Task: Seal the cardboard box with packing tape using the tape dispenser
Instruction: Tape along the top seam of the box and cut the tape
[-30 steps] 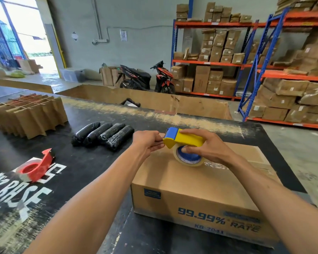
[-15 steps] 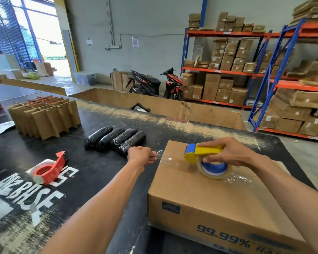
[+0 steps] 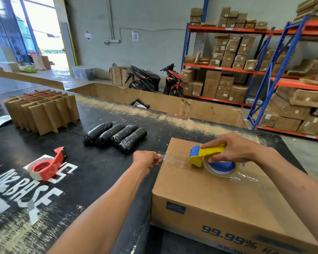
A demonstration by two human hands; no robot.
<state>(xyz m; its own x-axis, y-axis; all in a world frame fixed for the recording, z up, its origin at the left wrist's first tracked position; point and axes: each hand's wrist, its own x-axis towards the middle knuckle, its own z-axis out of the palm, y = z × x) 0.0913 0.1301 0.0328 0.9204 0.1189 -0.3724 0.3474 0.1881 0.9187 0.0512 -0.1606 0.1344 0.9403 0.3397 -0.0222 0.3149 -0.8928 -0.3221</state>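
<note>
A closed cardboard box [image 3: 209, 195] with blue print lies on the black table at the right. On its top sits a yellow and blue tape dispenser [image 3: 208, 155] with a roll of clear tape, gripped by my right hand [image 3: 231, 148]. A strip of clear tape [image 3: 174, 162] runs from the dispenser leftward to the box's left edge. My left hand [image 3: 145, 159] pinches the free end of that strip just beyond the edge. More clear tape lies on the box top to the right of the roll.
A red tape dispenser [image 3: 48, 165] lies on the black table [image 3: 99, 171] at the left. Several black wrapped rolls [image 3: 116, 136] lie behind my left hand. Folded cardboard dividers [image 3: 42, 110] stand far left. A large open carton [image 3: 173, 105] borders the table's far edge; shelving racks stand at the right.
My left hand has drawn the tape end leftward away from the dispenser, past the box's left edge. The dispenser in my right hand has come down onto the box top.
</note>
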